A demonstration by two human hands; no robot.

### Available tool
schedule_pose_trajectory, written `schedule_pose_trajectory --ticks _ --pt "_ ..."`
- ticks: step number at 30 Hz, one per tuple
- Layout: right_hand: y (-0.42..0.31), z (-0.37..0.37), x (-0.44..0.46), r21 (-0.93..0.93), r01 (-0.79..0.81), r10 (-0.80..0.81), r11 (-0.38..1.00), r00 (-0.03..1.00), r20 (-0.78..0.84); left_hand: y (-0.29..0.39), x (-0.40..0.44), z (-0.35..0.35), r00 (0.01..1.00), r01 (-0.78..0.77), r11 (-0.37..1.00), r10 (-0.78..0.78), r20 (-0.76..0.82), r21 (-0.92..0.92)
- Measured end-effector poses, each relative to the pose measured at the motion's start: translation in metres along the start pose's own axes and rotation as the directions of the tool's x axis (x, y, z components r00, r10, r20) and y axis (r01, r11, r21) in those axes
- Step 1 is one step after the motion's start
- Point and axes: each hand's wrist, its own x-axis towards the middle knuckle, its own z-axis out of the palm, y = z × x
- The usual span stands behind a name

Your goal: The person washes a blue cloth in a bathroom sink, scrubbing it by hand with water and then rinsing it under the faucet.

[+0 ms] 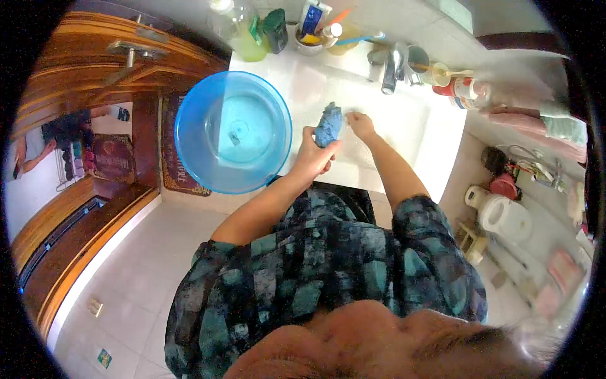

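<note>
My left hand [315, 153] is wrapped round a crumpled blue cloth [329, 126], which stands up out of the fist over the front of the white sink [404, 151]. Just right of the cloth, with a small gap between, is my right hand [361, 126]. Its fingers are curled together in a pinch, and whether anything small is in them cannot be made out. To the left of both hands sits a large translucent blue basin [278, 95], partly over the counter's left edge. Behind the right hand, the metal faucet [392, 68] stands at the back of the sink.
Along the back stand a bottle of yellow-green liquid [252, 47], a dark green container [275, 30] and a cup [307, 43] with tubes. More cups and bottles [464, 90] crowd the right back corner. A wooden door [107, 50] is at left, a toilet [502, 213] at right.
</note>
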Motion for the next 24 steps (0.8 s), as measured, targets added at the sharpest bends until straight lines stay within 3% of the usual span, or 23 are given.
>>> schedule_pose_trajectory --ticks 1,2,3,4,5,6,8,9,11,12,14,16,18,20,22,24 --pt "-0.018 -0.01 -0.021 0.47 -0.057 0.026 0.881 0.997 0.073 -0.012 0.009 0.001 0.996 -0.082 0.996 0.081 0.03 0.034" --pt "-0.043 -0.026 -0.046 0.713 -0.112 0.008 0.692 0.989 0.147 -0.026 0.022 0.001 0.982 -0.186 0.967 0.187 0.008 0.173" --pt "-0.064 -0.04 -0.071 0.882 -0.176 -0.034 0.438 0.977 0.212 -0.027 0.025 0.003 0.95 -0.303 0.906 0.313 0.012 0.296" --pt "-0.073 -0.051 -0.089 0.945 -0.223 -0.239 0.24 0.93 0.28 -0.027 0.026 0.005 0.901 -0.406 0.816 0.432 0.031 0.412" --pt "-0.095 -0.061 -0.117 0.963 -0.132 -0.253 0.235 0.948 0.192 -0.033 0.032 0.006 0.805 -0.498 0.631 0.592 0.046 0.595" --pt "-0.115 -0.07 -0.14 0.973 -0.04 -0.265 0.228 0.959 0.102 -0.019 0.023 0.009 0.789 -0.504 0.534 0.604 0.111 0.678" --pt "-0.128 -0.081 -0.159 0.818 0.166 -0.191 0.551 0.979 -0.07 -0.004 0.015 0.014 0.689 -0.587 0.383 0.699 0.191 0.713" --pt "-0.131 -0.084 -0.164 0.684 0.239 -0.174 0.69 0.971 -0.164 0.004 0.011 0.016 0.701 -0.595 0.385 0.677 0.222 0.705" --pt "-0.122 -0.089 -0.166 0.849 0.194 -0.181 0.491 0.976 -0.119 0.016 0.007 0.016 0.722 -0.611 0.389 0.631 0.284 0.69" --pt "-0.118 -0.09 -0.167 0.909 0.162 -0.195 0.385 0.977 -0.091 0.018 0.011 0.015 0.813 -0.568 0.57 0.504 0.293 0.594" --pt "-0.125 -0.096 -0.184 0.978 0.143 -0.2 0.152 0.973 -0.111 0.026 0.018 0.005 0.904 -0.359 0.854 0.218 0.368 0.376" --pt "-0.118 -0.098 -0.194 0.991 0.129 -0.23 -0.038 0.964 -0.134 0.038 0.001 0.0 0.945 -0.029 1.0 0.028 0.327 0.0" --pt "-0.102 -0.095 -0.198 0.994 0.106 -0.196 0.026 0.976 -0.099 0.031 0.002 -0.01 0.965 -0.114 0.991 0.127 0.23 -0.07" --pt "-0.096 -0.088 -0.202 0.978 0.144 -0.145 0.154 0.982 -0.121 0.028 0.0 -0.018 0.939 -0.297 0.909 0.333 0.082 -0.294" --pt "-0.078 -0.078 -0.189 0.796 0.171 -0.246 0.581 0.969 -0.029 0.023 -0.007 -0.027 0.927 -0.361 0.866 0.375 -0.028 -0.345" --pt "-0.108 -0.085 -0.21 0.414 0.291 -0.339 0.862 0.94 0.044 0.014 -0.014 -0.031 0.87 -0.475 0.847 0.493 0.018 -0.238"
